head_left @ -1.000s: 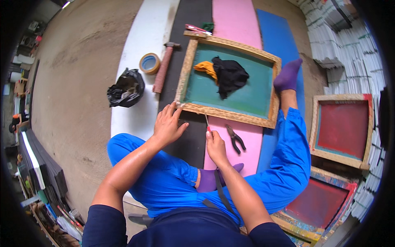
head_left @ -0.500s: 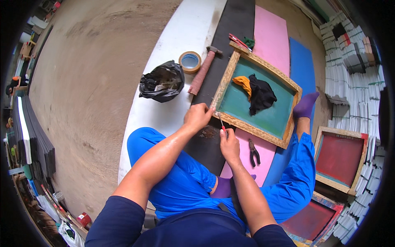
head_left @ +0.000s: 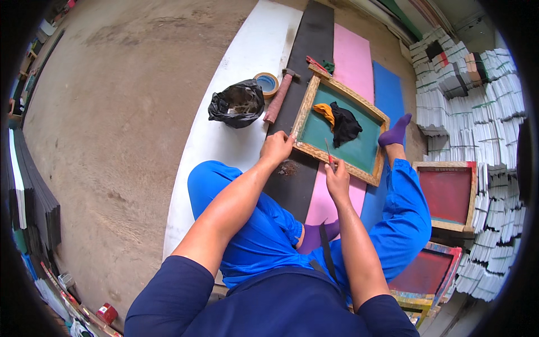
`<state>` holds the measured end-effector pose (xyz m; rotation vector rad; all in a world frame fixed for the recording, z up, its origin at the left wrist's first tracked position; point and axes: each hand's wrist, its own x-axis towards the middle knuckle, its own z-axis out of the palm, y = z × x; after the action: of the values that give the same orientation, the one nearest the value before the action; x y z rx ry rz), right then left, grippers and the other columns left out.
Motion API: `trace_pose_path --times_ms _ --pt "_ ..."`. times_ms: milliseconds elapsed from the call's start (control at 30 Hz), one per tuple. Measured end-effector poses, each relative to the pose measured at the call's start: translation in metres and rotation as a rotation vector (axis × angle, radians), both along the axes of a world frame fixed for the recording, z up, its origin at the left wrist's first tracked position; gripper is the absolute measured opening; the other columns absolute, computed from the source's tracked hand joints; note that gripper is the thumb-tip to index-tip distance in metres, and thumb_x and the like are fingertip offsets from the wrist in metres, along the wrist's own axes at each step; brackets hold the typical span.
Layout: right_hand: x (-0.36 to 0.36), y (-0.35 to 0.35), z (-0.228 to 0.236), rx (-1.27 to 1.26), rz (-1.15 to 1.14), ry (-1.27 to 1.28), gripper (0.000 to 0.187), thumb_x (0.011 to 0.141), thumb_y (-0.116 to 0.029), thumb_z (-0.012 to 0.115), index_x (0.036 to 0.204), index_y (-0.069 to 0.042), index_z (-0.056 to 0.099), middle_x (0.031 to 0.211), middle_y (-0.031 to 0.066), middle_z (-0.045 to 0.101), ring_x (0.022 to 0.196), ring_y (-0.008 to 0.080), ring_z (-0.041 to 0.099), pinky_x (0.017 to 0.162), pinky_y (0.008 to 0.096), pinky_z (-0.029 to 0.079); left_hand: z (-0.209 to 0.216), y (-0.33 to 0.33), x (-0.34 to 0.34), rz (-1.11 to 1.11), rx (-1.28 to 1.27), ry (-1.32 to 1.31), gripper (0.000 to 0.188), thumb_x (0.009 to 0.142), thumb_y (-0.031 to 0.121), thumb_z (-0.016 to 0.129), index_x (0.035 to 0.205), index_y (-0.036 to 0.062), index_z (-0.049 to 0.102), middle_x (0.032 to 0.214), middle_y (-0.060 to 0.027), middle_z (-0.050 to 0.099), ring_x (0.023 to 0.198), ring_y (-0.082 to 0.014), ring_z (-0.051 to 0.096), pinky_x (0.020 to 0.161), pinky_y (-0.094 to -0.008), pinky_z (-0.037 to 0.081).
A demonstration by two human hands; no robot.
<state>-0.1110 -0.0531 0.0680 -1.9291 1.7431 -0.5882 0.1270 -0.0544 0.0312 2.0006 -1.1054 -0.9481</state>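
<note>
A wooden screen frame with green mesh lies tilted across the boards. My left hand grips its near left corner with closed fingers. In my right hand is a thin screwdriver-like tool with a red handle, its shaft pointing up over the frame's near rail, apart from the corner. A black cloth and an orange cloth rest on the mesh. Dark crumbs lie on the black board just below my left hand. Pliers seen earlier are mostly or wholly hidden by my right hand.
Left of the frame are a hammer with a wrapped handle, a tape roll and an open black plastic bag. A red-handled tool lies beyond. At right stand red-meshed frames and stacked white sheets.
My right hand has drawn the red-handled tool away from the frame's corner, to the right. My left hand stays at the corner. The whole view has shifted.
</note>
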Motion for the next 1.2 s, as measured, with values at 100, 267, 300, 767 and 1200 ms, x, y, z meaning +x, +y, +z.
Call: trace_pose_path --times_ms 100,267,300,767,1200 --pt "0.002 -0.010 0.006 -0.054 -0.042 0.030 0.026 0.088 -0.021 0.065 0.108 -0.006 0.059 0.098 0.0219 0.065 0.095 0.0382 0.063 0.082 0.0461 0.048 0.003 0.017 0.007 -0.069 0.006 -0.114 0.037 0.090 0.038 0.063 0.098 0.0035 0.072 0.098 -0.0229 0.070 0.097 -0.0401 0.066 0.084 -0.0487 0.053" --pt "-0.026 -0.012 -0.011 -0.008 -0.048 0.315 0.028 0.084 -0.021 0.070 0.109 -0.011 0.063 0.107 0.0138 0.063 0.103 0.0346 0.060 0.086 0.0455 0.048 0.016 0.043 0.012 -0.429 0.260 -0.385 0.058 0.089 0.043 0.065 0.131 0.0035 0.058 0.146 -0.0150 0.045 0.137 -0.0347 0.039 0.107 -0.0463 0.037" --pt "-0.032 -0.007 -0.017 -0.031 -0.057 0.344 0.027 0.084 -0.022 0.070 0.109 -0.012 0.064 0.106 0.0128 0.064 0.103 0.0338 0.060 0.086 0.0454 0.048 0.016 0.048 0.008 -0.449 0.263 -0.436 0.064 0.089 0.045 0.064 0.136 0.0034 0.051 0.150 -0.0158 0.039 0.139 -0.0361 0.036 0.109 -0.0484 0.035" --pt "-0.060 -0.063 -0.038 -0.261 0.072 0.445 0.037 0.082 -0.019 0.071 0.119 -0.017 0.066 0.100 0.0071 0.061 0.100 0.0281 0.056 0.084 0.0430 0.046 -0.004 0.057 -0.051 -0.553 0.341 -0.573 0.102 0.087 0.065 0.056 0.155 0.0008 0.014 0.164 -0.0144 0.006 0.151 -0.0353 0.000 0.120 -0.0529 0.012" --pt "-0.005 0.012 -0.056 -0.373 0.464 0.207 0.054 0.087 -0.033 0.065 0.131 -0.004 0.055 0.130 0.0146 0.057 0.122 0.0313 0.052 0.102 0.0456 0.039 -0.002 0.073 -0.045 -0.577 0.329 -0.682 0.097 0.088 0.061 0.056 0.155 0.0024 0.017 0.163 -0.0164 0.009 0.151 -0.0364 0.004 0.119 -0.0553 0.015"
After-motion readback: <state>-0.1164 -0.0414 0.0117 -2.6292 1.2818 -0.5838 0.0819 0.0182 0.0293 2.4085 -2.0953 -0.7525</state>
